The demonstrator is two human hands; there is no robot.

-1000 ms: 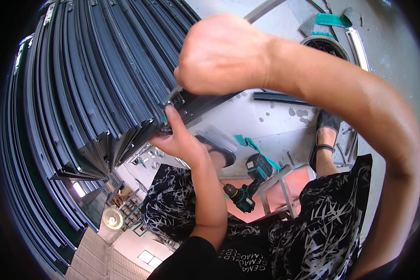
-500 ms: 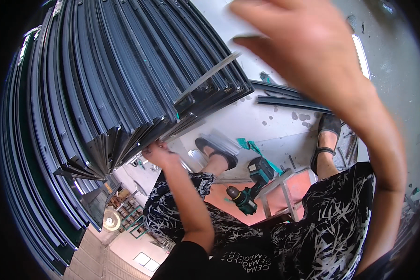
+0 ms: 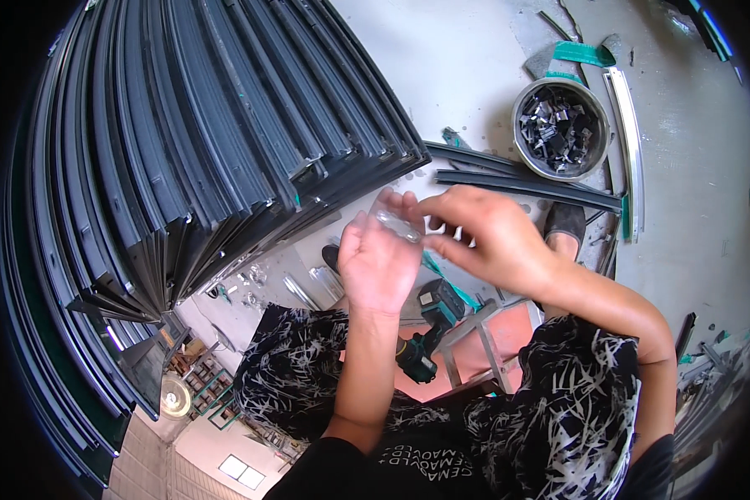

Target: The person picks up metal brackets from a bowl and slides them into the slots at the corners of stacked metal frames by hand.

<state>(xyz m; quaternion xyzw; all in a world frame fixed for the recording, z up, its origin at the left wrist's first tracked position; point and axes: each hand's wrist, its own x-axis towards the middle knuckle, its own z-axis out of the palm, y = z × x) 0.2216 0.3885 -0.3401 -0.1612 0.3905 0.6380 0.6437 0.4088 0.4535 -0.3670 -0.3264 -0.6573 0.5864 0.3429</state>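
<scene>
Palm up, my left hand (image 3: 379,265) is raised in front of the near end of a stack of dark metal profiles (image 3: 225,125), its fingers curled. A small, clear or silvery, shiny thing (image 3: 398,225), blurred by motion, lies at its fingers; its kind cannot be made out. From the right, my right hand (image 3: 496,237) reaches to the same spot, palm down, thumb and fingers bent together in a pinch at the shiny thing's edge. What sits between those fingertips is too small to make out.
A round bowl (image 3: 604,142) of small dark and silvery metal pieces stands beyond my right hand. Loose dark profiles (image 3: 525,183) and a pale strip (image 3: 627,158) lie near it. Below my hands are a green-black cordless drill (image 3: 421,354) and a metal-framed stool (image 3: 479,342).
My right hand has come down and my left hand has come away from the stack's lower edge; the two now meet. The bar across the stack no longer shows; the bowl has come into view.
</scene>
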